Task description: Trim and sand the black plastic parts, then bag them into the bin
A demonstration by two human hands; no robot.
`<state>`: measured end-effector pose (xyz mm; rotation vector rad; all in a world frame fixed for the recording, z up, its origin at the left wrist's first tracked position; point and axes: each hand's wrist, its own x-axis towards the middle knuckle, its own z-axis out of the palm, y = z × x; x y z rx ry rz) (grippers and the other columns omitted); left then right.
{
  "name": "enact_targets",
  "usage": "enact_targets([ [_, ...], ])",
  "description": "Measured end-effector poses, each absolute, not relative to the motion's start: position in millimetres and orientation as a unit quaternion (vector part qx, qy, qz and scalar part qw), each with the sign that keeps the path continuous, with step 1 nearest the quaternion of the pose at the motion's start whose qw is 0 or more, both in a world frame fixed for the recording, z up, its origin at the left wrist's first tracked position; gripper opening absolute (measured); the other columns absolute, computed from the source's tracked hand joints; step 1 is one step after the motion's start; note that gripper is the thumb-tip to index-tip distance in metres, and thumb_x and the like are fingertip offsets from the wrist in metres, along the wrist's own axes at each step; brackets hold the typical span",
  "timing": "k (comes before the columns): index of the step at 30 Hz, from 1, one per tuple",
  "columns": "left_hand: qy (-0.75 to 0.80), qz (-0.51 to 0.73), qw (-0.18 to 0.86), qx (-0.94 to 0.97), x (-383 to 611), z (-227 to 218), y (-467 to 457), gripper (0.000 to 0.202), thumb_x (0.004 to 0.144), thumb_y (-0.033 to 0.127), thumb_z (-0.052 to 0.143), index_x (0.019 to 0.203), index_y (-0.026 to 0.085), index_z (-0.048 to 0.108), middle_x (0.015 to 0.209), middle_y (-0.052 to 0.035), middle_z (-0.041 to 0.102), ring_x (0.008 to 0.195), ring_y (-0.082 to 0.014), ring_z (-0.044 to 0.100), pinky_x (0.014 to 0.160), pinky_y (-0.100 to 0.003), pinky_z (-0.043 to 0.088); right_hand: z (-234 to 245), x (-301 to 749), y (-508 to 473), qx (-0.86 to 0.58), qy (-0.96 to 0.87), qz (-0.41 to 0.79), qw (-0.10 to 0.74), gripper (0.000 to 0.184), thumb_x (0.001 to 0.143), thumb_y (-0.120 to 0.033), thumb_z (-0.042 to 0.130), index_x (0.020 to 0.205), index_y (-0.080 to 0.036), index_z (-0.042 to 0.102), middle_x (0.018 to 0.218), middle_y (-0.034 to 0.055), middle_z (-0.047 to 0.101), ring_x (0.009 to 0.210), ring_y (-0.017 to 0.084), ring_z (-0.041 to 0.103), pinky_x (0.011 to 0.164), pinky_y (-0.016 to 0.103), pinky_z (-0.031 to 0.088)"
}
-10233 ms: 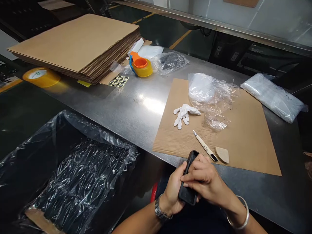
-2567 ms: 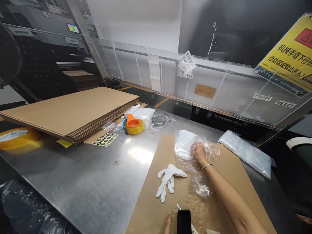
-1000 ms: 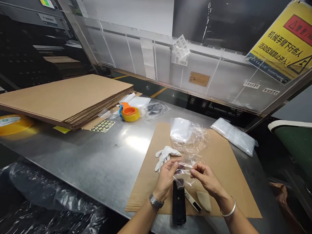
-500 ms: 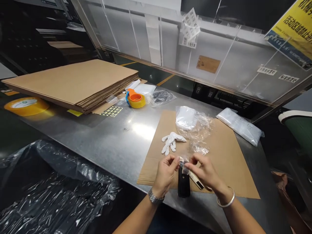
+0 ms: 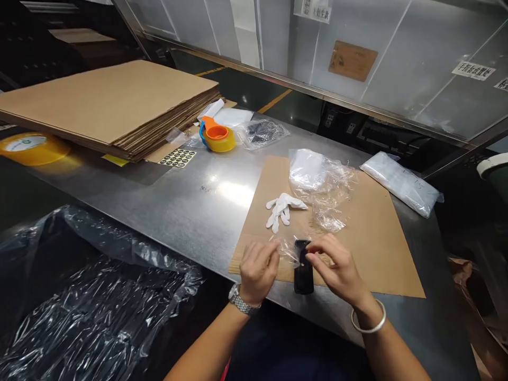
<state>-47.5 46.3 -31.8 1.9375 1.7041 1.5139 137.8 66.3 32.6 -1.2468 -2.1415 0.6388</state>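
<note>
Lying across the near edge of the flat brown cardboard sheet (image 5: 389, 254), the black oblong case (image 5: 304, 278) points its long axis away from you. Your right hand (image 5: 337, 264) is nearer, narrowly curled by the case's far end, its hold unclear. Your left hand (image 5: 257, 270), left of the case, seems to pinch thin clear plastic film (image 5: 289, 252).

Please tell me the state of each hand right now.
Left hand: closed, apparently pinching clear plastic.
Right hand: fingers curled near the black object; grip cannot be told.

Clear film (image 5: 288, 251) between left grip (image 5: 257, 269) and right grip (image 5: 337, 265), black case (image 5: 304, 279) near.
</note>
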Motion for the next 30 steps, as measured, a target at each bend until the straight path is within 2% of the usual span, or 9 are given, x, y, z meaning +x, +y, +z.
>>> enact_targets([
  [2,0.592,0.502,0.040,0.629,-56.7,-39.2,46.9,0.021,0.081,0.011,0.051,0.092,0.019,0.066,0.073,-0.0045,0.063,0.069,-0.0163,0.055,0.069,-0.031,0.044,19.0,147.6,53.7,-0.558,-0.747,0.222,0.285,0.022,0.091,-0.035,0.042,0.084,-0.020,0.057,0.071,0.0018,0.061,0.064,0.014,0.056,0.059,0.024,0.042],
  [5,0.624,0.483,0.007,0.615,-67.5,-50.9,46.1,0.021,0.082,0.012,0.049,0.096,0.015,0.065,0.072,-0.0051,0.062,0.069,-0.0167,0.055,0.069,-0.032,0.045,-9.4,152.3,28.8,-0.626,-0.714,0.196,0.245,0.028,0.093,-0.034,0.037,0.078,-0.020,0.056,0.056,-0.0004,0.058,0.047,0.013,0.053,0.045,0.023,0.034],
  [8,0.642,0.445,0.004,0.624,-72.2,-59.8,44.2,0.020,0.084,0.015,0.049,0.094,0.015,0.066,0.069,-0.0043,0.060,0.067,-0.0172,0.054,0.070,-0.032,0.045,-37.7,144.5,8.2,-0.653,-0.712,0.167,0.198,0.026,0.087,-0.039,0.046,0.071,-0.022,0.056,0.050,0.0007,0.057,0.042,0.015,0.052,0.042,0.025,0.026],
  [11,0.656,0.408,0.009,0.635,-72.4,-63.1,41.6,0.018,0.084,0.019,0.051,0.090,0.015,0.067,0.068,-0.0044,0.056,0.068,-0.0186,0.052,0.068,-0.033,0.044,-54.7,136.1,-0.5,-0.671,-0.708,0.144,0.167,0.024,0.085,-0.035,0.046,0.066,-0.022,0.053,0.045,0.0017,0.055,0.038,0.017,0.049,0.042,0.026,0.019],
  [14,0.671,0.387,0.011,0.633,-71.4,-62.1,38.6,0.016,0.082,0.023,0.054,0.082,0.016,0.069,0.072,-0.0060,0.053,0.071,-0.0201,0.048,0.067,-0.034,0.042,-56.2,135.3,-2.2,-0.676,-0.707,0.143,0.152,0.023,0.086,-0.029,0.042,0.066,-0.022,0.051,0.048,0.0028,0.057,0.039,0.018,0.052,0.043,0.027,0.020],
  [17,0.674,0.376,0.029,0.636,-70.6,-61.2,36.2,0.017,0.082,0.026,0.055,0.074,0.018,0.068,0.074,-0.0063,0.052,0.073,-0.0206,0.047,0.068,-0.033,0.041,-48.1,138.9,-5.5,-0.673,-0.707,0.158,0.150,0.023,0.087,-0.029,0.040,0.069,-0.022,0.051,0.048,0.0016,0.057,0.041,0.019,0.054,0.045,0.027,0.023],
  [22,0.667,0.377,0.088,0.636,-68.6,-64.7,33.9,0.017,0.083,0.025,0.053,0.074,0.020,0.066,0.068,-0.0034,0.053,0.071,-0.0187,0.047,0.068,-0.032,0.041,-29.1,141.7,-17.0,-0.667,-0.701,0.193,0.161,0.024,0.089,-0.034,0.039,0.072,-0.022,0.052,0.049,-0.0004,0.055,0.039,0.014,0.049,0.045,0.026,0.026],
  [25,0.666,0.389,0.134,0.623,-68.4,-67.5,33.3,0.017,0.083,0.027,0.052,0.079,0.020,0.068,0.067,-0.0026,0.054,0.070,-0.0181,0.049,0.068,-0.032,0.041,-17.6,141.3,-20.1,-0.645,-0.703,0.239,0.181,0.025,0.090,-0.035,0.040,0.074,-0.021,0.053,0.053,-0.0009,0.055,0.042,0.012,0.047,0.045,0.025,0.029],
  [30,0.626,0.398,0.261,0.617,-76.0,-66.8,33.5,0.021,0.085,0.029,0.049,0.087,0.019,0.068,0.073,-0.0031,0.062,0.068,-0.0154,0.058,0.062,-0.027,0.046,-22.9,139.5,-13.7,-0.556,-0.662,0.467,0.186,0.024,0.085,-0.035,0.049,0.068,-0.020,0.055,0.055,-0.0028,0.049,0.049,0.011,0.043,0.047,0.022,0.029],
])
